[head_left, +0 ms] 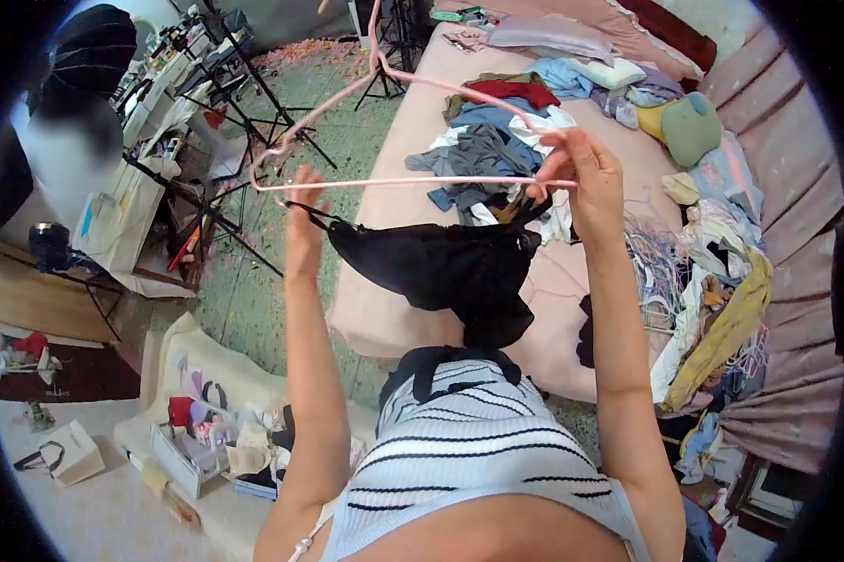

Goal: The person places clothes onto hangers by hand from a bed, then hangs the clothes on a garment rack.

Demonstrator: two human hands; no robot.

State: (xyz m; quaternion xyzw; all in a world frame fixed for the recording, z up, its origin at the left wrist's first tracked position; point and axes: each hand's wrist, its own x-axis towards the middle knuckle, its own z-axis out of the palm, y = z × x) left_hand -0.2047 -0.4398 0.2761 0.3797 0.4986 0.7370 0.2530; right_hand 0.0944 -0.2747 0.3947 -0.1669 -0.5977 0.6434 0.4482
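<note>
A pink hanger (412,181) is held up in front of me, its hook pointing away. My right hand (583,178) is closed round the hanger's right end. At the other end, my left hand (306,211) is raised beside the lower left corner, where a thin black strap meets it; whether its fingers grip the strap or hanger is hard to make out. A black garment (440,272) hangs below the bar by straps, and its right side reaches up near my right hand.
Behind the hanger is a bed (394,140) with piled clothes (497,131), a green cushion (691,129) and more hangers (656,272). Tripods (253,122) and a cluttered desk (146,122) stand at left. A cream sofa (253,375) holds small items.
</note>
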